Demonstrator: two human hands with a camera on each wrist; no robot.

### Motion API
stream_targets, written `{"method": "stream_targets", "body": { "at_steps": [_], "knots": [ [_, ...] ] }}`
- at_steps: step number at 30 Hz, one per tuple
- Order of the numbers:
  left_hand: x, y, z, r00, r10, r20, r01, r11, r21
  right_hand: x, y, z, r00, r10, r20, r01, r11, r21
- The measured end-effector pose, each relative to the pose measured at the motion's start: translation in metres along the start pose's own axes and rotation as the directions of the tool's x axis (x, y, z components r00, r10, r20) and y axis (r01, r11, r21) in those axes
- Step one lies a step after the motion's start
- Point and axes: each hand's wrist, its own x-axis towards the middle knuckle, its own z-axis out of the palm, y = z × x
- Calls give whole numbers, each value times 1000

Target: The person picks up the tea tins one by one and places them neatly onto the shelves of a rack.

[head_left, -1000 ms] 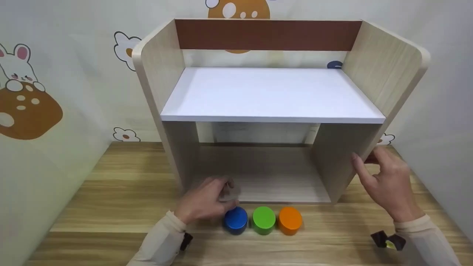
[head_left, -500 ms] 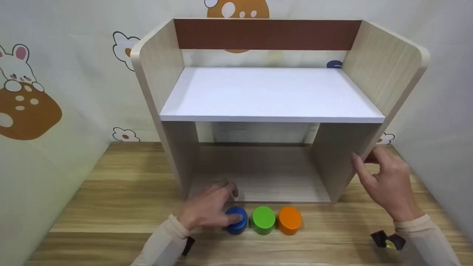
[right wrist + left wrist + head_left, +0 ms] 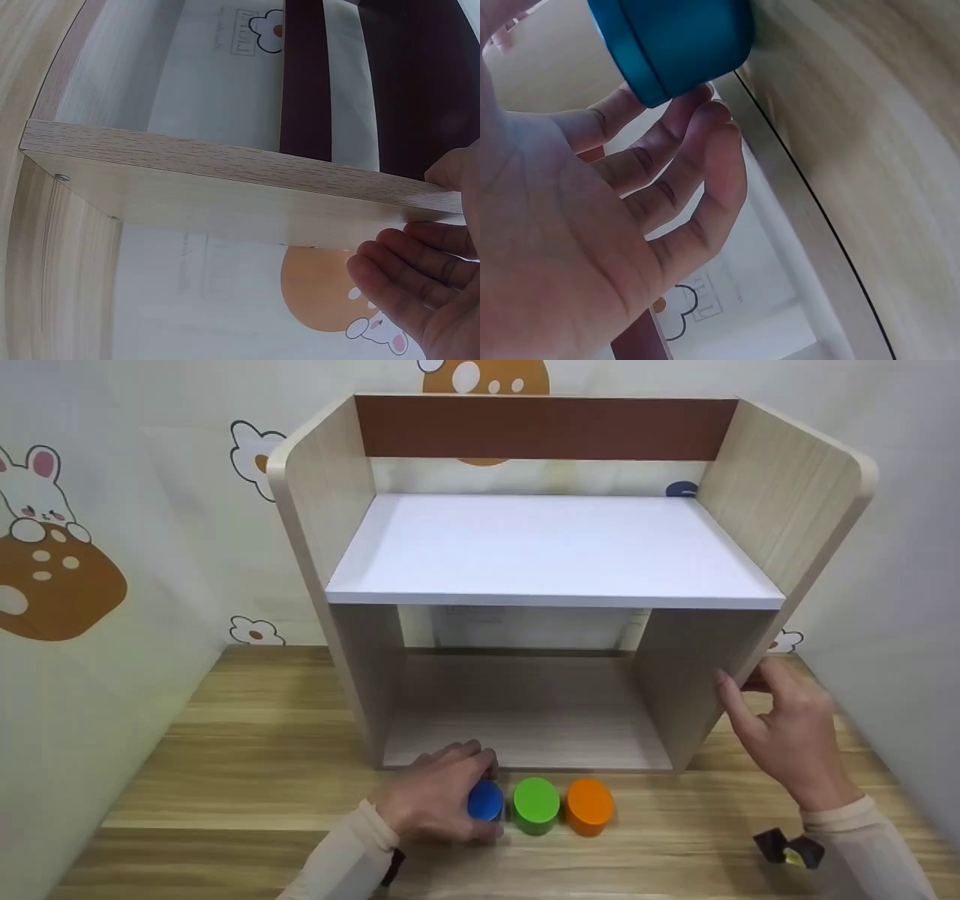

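A small round blue tin point(image 3: 486, 801) stands on the wooden table in front of the shelf. My left hand point(image 3: 439, 791) reaches round it, thumb on the near side and fingers on the far side. In the left wrist view the fingertips curl at the edge of the blue tin point(image 3: 679, 45). Beside it, in a row to the right, are a green tin point(image 3: 536, 805) and an orange tin point(image 3: 589, 806). At the shelf's right side panel point(image 3: 697, 667), my right hand point(image 3: 795, 735) grips the front edge, thumb inside and fingers outside.
The two-level shelf has a white upper board point(image 3: 555, 547), a brown back strip point(image 3: 547, 427) and a pale bottom board point(image 3: 525, 712) just behind the tins. Patterned walls point(image 3: 172, 547) close in the table point(image 3: 247, 765) at the back and sides.
My left hand has come rightward and nearer the tins, its thumb passing over the blue tin's top to its near side, fingers now round it. The right hand stays at the panel.
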Motion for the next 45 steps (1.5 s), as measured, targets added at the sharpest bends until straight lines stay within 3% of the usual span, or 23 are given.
{"method": "stream_targets", "body": {
  "at_steps": [6, 12, 19, 25, 31, 37, 45],
  "knots": [
    [1, 0, 3, 1000, 12, 10, -13, 999, 45, 0, 1, 1, 1000, -9, -7, 9, 1000, -2],
    [2, -3, 3, 1000, 13, 14, -14, 1000, 18, 0, 0, 0, 1000, -6, 1, 6, 1000, -2],
    [2, -11, 0, 999, 47, -10, -48, 996, -73, 0, -1, 0, 1000, 2, 16, -2, 1000, -5],
    [4, -23, -5, 994, 27, -110, -50, 976, -214, 0, -1, 0, 1000, 5, 21, -5, 1000, -1],
    [5, -32, -7, 978, -75, -196, 6, 944, -329, 0, -1, -1, 1000, 18, 24, -18, 1000, 1],
    [6, -33, -6, 949, -188, -254, 84, 925, -371, 1, -2, -1, 999, 26, 28, -26, 1000, 6],
    [8, -34, -5, 910, -270, -315, 131, 908, -398, 0, -2, -1, 999, 31, 31, -31, 1000, 3]
  ]
}}
